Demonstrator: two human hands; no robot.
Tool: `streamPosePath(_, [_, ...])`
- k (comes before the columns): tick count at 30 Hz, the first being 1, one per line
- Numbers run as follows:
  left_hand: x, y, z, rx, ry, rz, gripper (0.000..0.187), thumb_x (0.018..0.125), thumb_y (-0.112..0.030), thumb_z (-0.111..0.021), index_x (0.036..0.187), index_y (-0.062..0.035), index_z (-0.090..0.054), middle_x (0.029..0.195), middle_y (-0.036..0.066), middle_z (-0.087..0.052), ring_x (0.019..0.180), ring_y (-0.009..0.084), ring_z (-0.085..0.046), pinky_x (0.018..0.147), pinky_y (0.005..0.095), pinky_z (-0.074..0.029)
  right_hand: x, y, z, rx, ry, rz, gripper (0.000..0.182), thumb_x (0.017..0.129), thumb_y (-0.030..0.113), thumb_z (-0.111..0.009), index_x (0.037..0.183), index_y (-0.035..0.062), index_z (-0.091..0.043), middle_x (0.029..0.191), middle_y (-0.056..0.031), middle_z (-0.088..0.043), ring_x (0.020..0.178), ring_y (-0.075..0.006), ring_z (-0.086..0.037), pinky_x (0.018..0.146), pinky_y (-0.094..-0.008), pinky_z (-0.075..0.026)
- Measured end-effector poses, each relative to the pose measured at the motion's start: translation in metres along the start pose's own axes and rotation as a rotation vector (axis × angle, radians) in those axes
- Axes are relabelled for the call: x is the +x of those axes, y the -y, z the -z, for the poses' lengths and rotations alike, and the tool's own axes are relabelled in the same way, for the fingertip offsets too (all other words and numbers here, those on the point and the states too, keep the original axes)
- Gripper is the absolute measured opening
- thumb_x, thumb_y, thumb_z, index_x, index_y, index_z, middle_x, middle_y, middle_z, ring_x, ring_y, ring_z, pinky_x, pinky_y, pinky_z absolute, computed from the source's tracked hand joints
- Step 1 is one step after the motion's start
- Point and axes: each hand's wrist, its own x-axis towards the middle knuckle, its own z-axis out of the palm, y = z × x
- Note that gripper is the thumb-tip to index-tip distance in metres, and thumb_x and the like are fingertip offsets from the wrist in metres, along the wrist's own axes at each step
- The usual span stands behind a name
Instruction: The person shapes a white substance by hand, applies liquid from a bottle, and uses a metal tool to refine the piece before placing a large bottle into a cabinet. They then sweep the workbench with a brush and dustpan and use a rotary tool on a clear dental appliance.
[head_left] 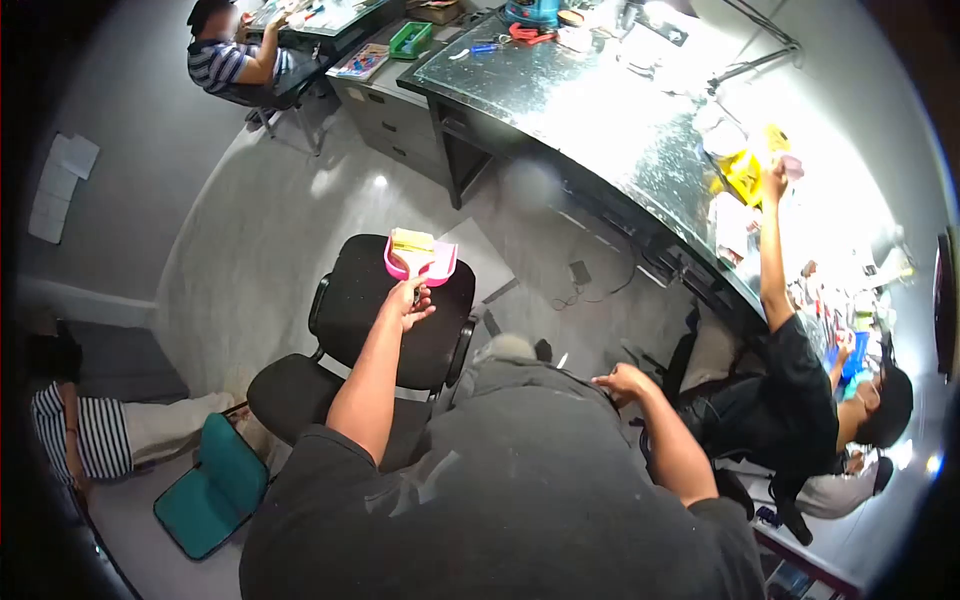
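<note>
My left hand (410, 301) is stretched out in front of me, its fingers wrapped round the handle of a pink brush with yellow bristles (411, 241). The brush lies against a pink dustpan (444, 262), which is carried together with it above a black chair (362, 277). Whether my fingers also grip the dustpan's handle is hidden. My right hand (625, 383) is by my right side with curled fingers; whatever they may hold cannot be made out.
A dark workbench (560, 110) runs along the right, with tools and a lamp. A co-worker in black (790, 390) reaches over it towards a yellow bag (745, 178). Another person (225, 62) sits at the far left. A green chair (205, 505) stands lower left.
</note>
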Motion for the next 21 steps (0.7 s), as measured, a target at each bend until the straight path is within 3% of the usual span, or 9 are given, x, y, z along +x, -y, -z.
streamPosePath(2, [-0.003, -0.022, -0.006, -0.054, -0.038, -0.043, 0.019, 0.09, -0.03, -0.067, 0.085, -0.0134, -0.059, 0.072, -0.003, -0.054, 0.06, 0.0085, -0.052, 0.066, 0.0315, -0.055, -0.034, 0.064, 0.051, 0.243, 0.091, -0.181, 0.05, 0.078, 0.028, -0.078, 0.12, 0.0049, -0.067, 0.093, -0.0087, -0.071, 0.079, -0.0243, -0.069, 0.073, -0.0406, -0.055])
streamPosePath(5, [0.003, -0.08, -0.018, -0.027, -0.142, -0.18, 0.02, 0.089, -0.03, -0.068, 0.082, -0.0133, -0.059, 0.07, -0.004, -0.054, 0.051, 0.0073, -0.049, 0.059, 0.0286, -0.054, 0.037, 0.067, 0.083, 0.12, 0.087, -0.058, 0.037, 0.08, 0.022, -0.074, 0.113, 0.0045, -0.07, 0.097, -0.0082, -0.072, 0.082, -0.0212, -0.068, 0.072, -0.0359, -0.054])
streamPosePath(7, [0.024, -0.128, -0.018, 0.044, -0.162, -0.284, 0.021, 0.088, -0.03, -0.067, 0.079, -0.0136, -0.059, 0.07, -0.004, -0.056, 0.05, 0.0074, -0.052, 0.051, 0.0261, -0.051, 0.078, 0.072, 0.097, 0.334, -0.049, 0.3, 0.03, 0.085, 0.019, -0.068, 0.11, 0.0039, -0.07, 0.098, -0.0086, -0.072, 0.083, -0.0183, -0.067, 0.071, -0.0325, -0.053])
streamPosePath(8, [0.037, -0.157, -0.019, 0.081, -0.161, -0.329, 0.021, 0.088, -0.03, -0.067, 0.078, -0.0137, -0.059, 0.07, -0.003, -0.056, 0.05, 0.0076, -0.052, 0.049, 0.0253, -0.05, 0.098, 0.084, 0.099, 0.423, -0.059, 0.255, 0.03, 0.085, 0.019, -0.066, 0.111, 0.0042, -0.07, 0.096, -0.0077, -0.072, 0.083, -0.0167, -0.066, 0.07, -0.031, -0.052])
streamPosePath(10, [0.072, -0.223, -0.023, 0.088, -0.169, -0.402, 0.021, 0.087, -0.028, -0.067, 0.076, -0.0127, -0.058, 0.069, -0.001, -0.057, 0.05, 0.0092, -0.052, 0.049, 0.0257, -0.048, 0.129, 0.113, 0.101, 0.599, 0.034, 0.197, 0.036, 0.084, 0.024, -0.067, 0.114, 0.0035, -0.069, 0.096, -0.0079, -0.072, 0.086, -0.0181, -0.066, 0.072, -0.0323, -0.051])
streamPosePath(11, [0.093, -0.262, -0.029, 0.063, -0.167, -0.444, 0.02, 0.087, -0.027, -0.067, 0.076, -0.012, -0.058, 0.069, 0.0, -0.057, 0.051, 0.0099, -0.053, 0.05, 0.026, -0.048, 0.148, 0.126, 0.097, 0.56, 0.021, 0.285, 0.038, 0.085, 0.027, -0.066, 0.113, 0.0014, -0.069, 0.096, -0.009, -0.072, 0.086, -0.0195, -0.066, 0.072, -0.0331, -0.051])
streamPosePath(16, [0.251, -0.424, -0.024, 0.083, -0.329, -0.706, 0.024, 0.084, -0.027, -0.073, 0.083, -0.0092, -0.058, 0.068, 0.0, -0.057, 0.051, 0.0108, -0.05, 0.048, 0.0272, -0.044, 0.186, 0.234, 0.113, 0.25, 0.079, 0.078, 0.047, 0.088, 0.036, -0.061, 0.12, 0.0019, -0.065, 0.115, -0.0182, -0.067, 0.105, -0.0314, -0.063, 0.092, -0.0387, -0.047])
streamPosePath(19, [0.314, -0.488, -0.02, 0.22, -0.208, -0.592, 0.016, 0.089, -0.024, -0.069, 0.084, -0.0113, -0.06, 0.07, 0.001, -0.058, 0.052, 0.0088, -0.049, 0.046, 0.0246, -0.039, 0.25, 0.281, 0.081, 0.386, 0.115, 0.075, 0.056, 0.085, 0.037, -0.063, 0.13, 0.0047, -0.057, 0.133, -0.0193, -0.055, 0.122, -0.033, -0.052, 0.099, -0.0418, -0.045])
streamPosePath(21, [0.354, -0.507, -0.01, 0.243, -0.096, -0.559, 0.024, 0.093, -0.029, -0.063, 0.103, -0.0069, -0.064, 0.092, 0.003, -0.065, 0.082, 0.0155, -0.061, 0.073, 0.0304, -0.049, 0.291, 0.32, 0.053, 0.527, 0.131, 0.112, 0.063, 0.083, 0.037, -0.063, 0.137, 0.0066, -0.052, 0.145, -0.02, -0.046, 0.134, -0.0341, -0.045, 0.104, -0.0439, -0.043])
